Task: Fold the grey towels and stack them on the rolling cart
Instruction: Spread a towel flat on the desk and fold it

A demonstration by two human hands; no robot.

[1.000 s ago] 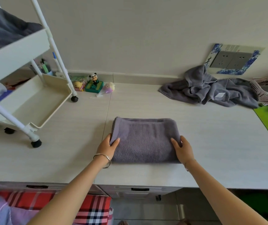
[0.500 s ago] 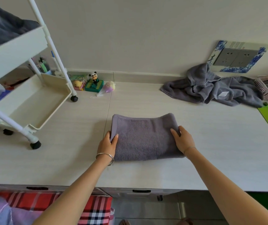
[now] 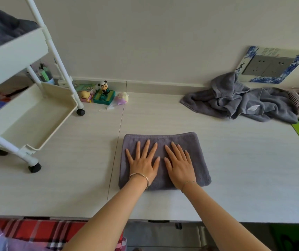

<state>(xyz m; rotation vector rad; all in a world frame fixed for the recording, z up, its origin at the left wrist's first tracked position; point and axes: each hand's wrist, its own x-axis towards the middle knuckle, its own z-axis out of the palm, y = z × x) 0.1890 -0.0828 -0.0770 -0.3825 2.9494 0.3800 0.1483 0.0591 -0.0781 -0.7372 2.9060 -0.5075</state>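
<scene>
Grey towel [image 3: 163, 138] lies, edges showing, under left hand [image 3: 142, 165] and right hand [image 3: 180, 166].

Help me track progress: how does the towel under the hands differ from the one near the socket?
The near towel is a flat folded rectangle; the far towel lies crumpled. The left hand and right hand press flat on the near towel; no hand touches the far towel. Both are grey, on the table.
</scene>
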